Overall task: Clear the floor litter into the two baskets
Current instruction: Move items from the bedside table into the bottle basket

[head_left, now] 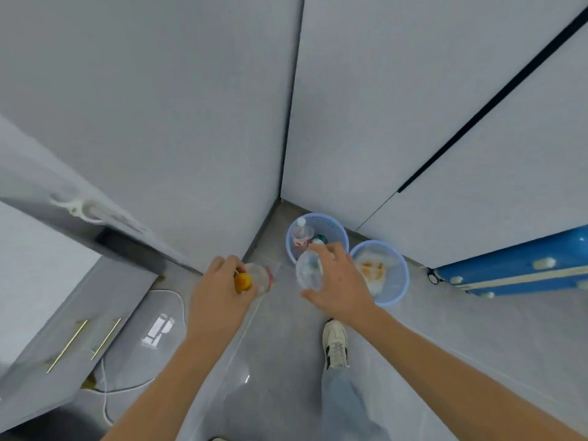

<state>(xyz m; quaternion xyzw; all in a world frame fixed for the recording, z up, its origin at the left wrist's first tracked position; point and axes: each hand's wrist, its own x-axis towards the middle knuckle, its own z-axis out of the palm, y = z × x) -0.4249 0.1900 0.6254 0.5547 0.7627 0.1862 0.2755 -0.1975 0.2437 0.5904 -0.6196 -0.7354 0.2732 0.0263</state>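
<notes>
Left hand [219,291] gripping clear bottle [259,277], orange label unreadable; right hand [337,281] gripping clear bottle [309,271] above left basket [331,226].

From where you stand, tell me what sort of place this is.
Probably a room corner in a home, perhaps a bedroom. Tall pale cabinet doors meet at the corner, a drawer unit with brass handles stands left, and two blue baskets sit on a glossy tiled floor.
</notes>
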